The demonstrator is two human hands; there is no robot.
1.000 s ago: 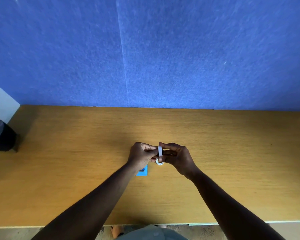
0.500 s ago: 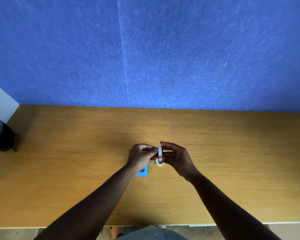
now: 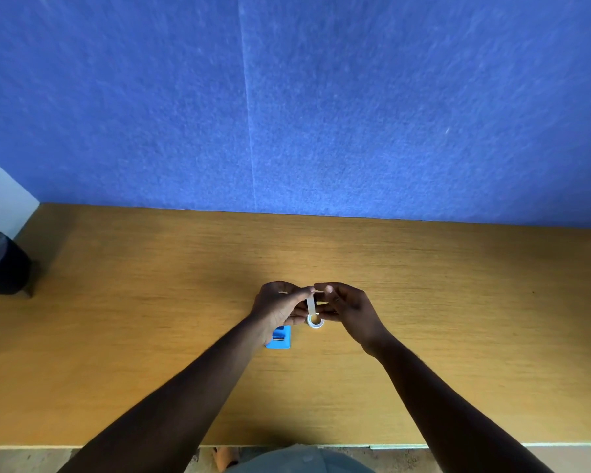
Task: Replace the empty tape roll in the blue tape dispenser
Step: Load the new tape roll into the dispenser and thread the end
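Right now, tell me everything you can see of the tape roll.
The tape roll is a small white ring with an open centre, held above the wooden desk between both hands. A pale strip runs up from it to the fingertips of the left hand and right hand. It is not in the blue dispenser.

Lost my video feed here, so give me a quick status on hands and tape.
Both hands, left hand and right hand, pinching the tape roll above the table. Blue dispenser on table, under left wrist. Nothing in the way.
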